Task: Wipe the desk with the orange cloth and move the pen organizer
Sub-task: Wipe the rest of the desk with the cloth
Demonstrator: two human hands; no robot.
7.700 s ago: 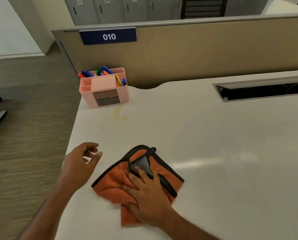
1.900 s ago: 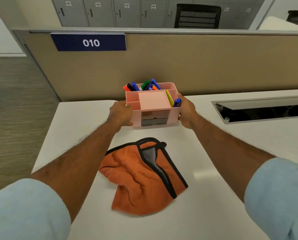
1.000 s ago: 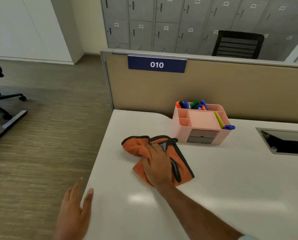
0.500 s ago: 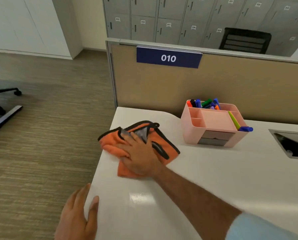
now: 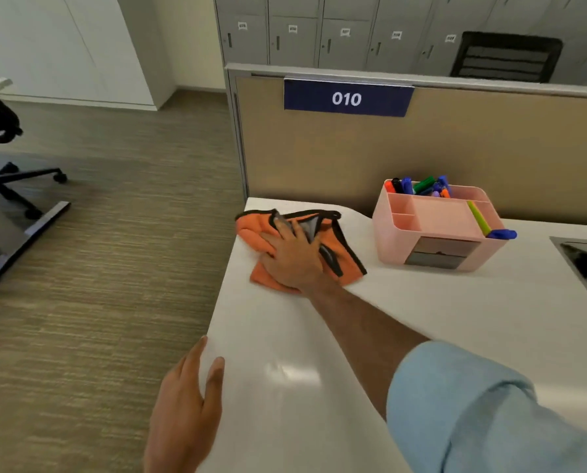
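1. Cloth (image 5: 251,229): orange, black-edged, bunched on desk's (image 5: 421,312) far-left corner, its left part right at the edge.
2. R hand (image 5: 294,259): flat on cloth, fingers straight & spread, palm pressing down; no pinch.
3. L hand (image 5: 186,404): near left edge of desk, fingers straight & together, holding nothing.
4. Organizer (image 5: 435,233): pink, upright w/ pens (image 5: 420,186), right of cloth, near but apart, by the partition (image 5: 473,148).
5. Step, prob.: wiping the corner; organizer looks set down clear of it.
6. Next needs: even palm pressure, sweep inward so cloth doesn't slide off the edge, stop short of organizer.
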